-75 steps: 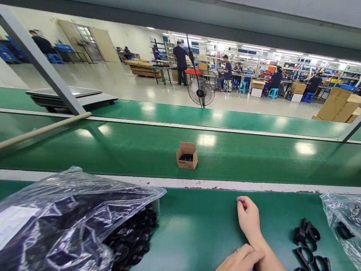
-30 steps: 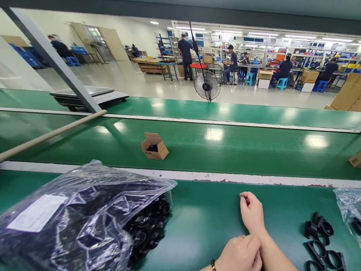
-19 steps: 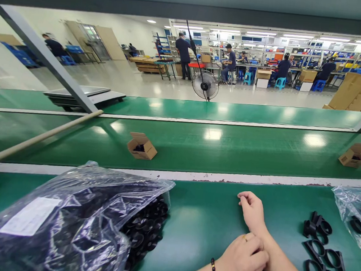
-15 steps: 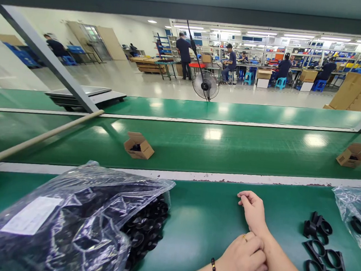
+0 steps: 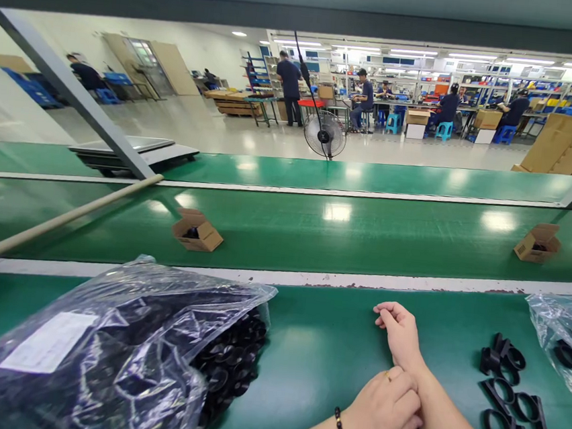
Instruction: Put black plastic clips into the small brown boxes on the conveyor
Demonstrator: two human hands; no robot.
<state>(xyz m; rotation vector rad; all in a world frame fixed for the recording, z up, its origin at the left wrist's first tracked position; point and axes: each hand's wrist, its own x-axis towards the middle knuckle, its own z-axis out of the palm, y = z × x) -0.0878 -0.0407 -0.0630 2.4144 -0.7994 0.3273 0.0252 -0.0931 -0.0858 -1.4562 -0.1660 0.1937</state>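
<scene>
My left hand, with a ring and a beaded bracelet, lies across my right wrist with its fingers curled against it. My right hand reaches forward over the green work surface, fingers loosely bent and no object in them. To the right of that forearm lie several black ring-shaped plastic parts, each with a flat bar. On my left a large clear plastic bag with a white label spills small black round parts from its mouth. Dark bits show under my left hand, mostly hidden.
On the green conveyor belt stand an open carton and another small carton, both with dark contents. A second clear bag lies at the right edge. A pale pole crosses the belt. Behind are a fan and several seated workers.
Both small cartons have shifted left along the belt. My hands keep the same pose, and the bags and black parts lie where they were.
</scene>
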